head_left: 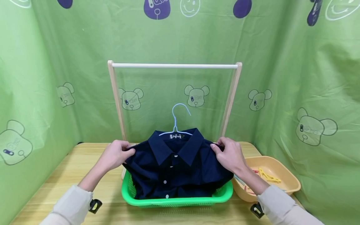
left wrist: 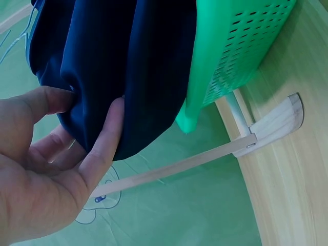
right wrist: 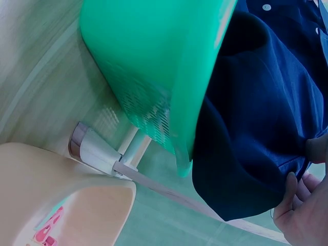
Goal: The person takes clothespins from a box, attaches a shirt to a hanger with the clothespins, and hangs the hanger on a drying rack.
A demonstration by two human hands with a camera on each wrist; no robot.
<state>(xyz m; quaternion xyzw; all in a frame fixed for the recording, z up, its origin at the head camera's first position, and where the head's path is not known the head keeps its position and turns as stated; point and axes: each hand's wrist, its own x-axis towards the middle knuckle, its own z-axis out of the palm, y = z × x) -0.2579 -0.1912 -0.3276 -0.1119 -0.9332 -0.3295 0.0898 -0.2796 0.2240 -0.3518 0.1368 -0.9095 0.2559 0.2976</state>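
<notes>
A dark navy button-up shirt [head_left: 194, 175] with white buttons lies partly in a green plastic basket [head_left: 180, 201], its collar facing up. Inside the collar sits a light blue wire hanger [head_left: 175, 125], its hook standing above the neckline and its ends hidden in the cloth. My left hand [head_left: 116, 154] pinches the shirt's shoulder on the left; in the left wrist view thumb and fingers close on the folded fabric [left wrist: 97, 61]. On the other side, my right hand [head_left: 229, 153] pinches the opposite shoulder, the sleeve hanging over the basket's edge in the right wrist view.
Behind the basket stands a rack with wooden posts [head_left: 231, 100] and a white crossbar [head_left: 174, 66]. To the right, an orange basin [head_left: 292, 184] holds yellow and red clothespins [head_left: 268, 177]. Green patterned curtains [head_left: 180, 37] surround the wooden table [head_left: 92, 200].
</notes>
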